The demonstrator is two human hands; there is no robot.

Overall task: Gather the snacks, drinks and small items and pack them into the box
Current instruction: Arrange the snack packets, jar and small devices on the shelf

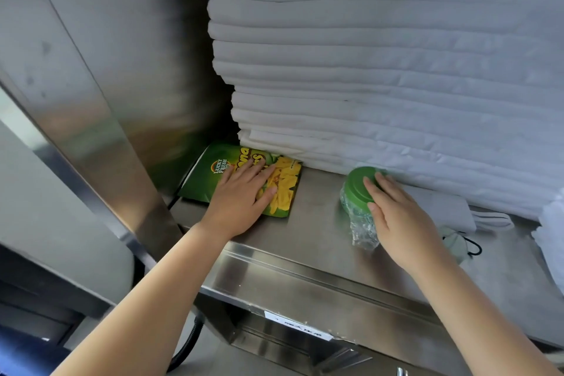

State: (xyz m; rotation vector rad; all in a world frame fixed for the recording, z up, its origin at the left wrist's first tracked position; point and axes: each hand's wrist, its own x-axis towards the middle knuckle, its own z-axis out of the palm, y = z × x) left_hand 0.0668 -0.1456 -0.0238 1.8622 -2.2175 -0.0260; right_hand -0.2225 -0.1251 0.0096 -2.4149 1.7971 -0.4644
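A green and yellow snack bag (213, 174) lies flat on the steel shelf (311, 235), tucked partly under the linen stack. My left hand (241, 198) rests flat on it with straight fingers. To the right stands a clear plastic jar with a green lid (357, 189). My right hand (396, 217) is against the jar's right side, fingers reaching over the lid's edge and thumb beside it. No box is in view.
A tall stack of folded white linen (381, 70) fills the back of the shelf. A steel side panel (100, 101) closes the left. A white folded cloth (442, 207) and a face mask with black loops (457, 244) lie right of the jar.
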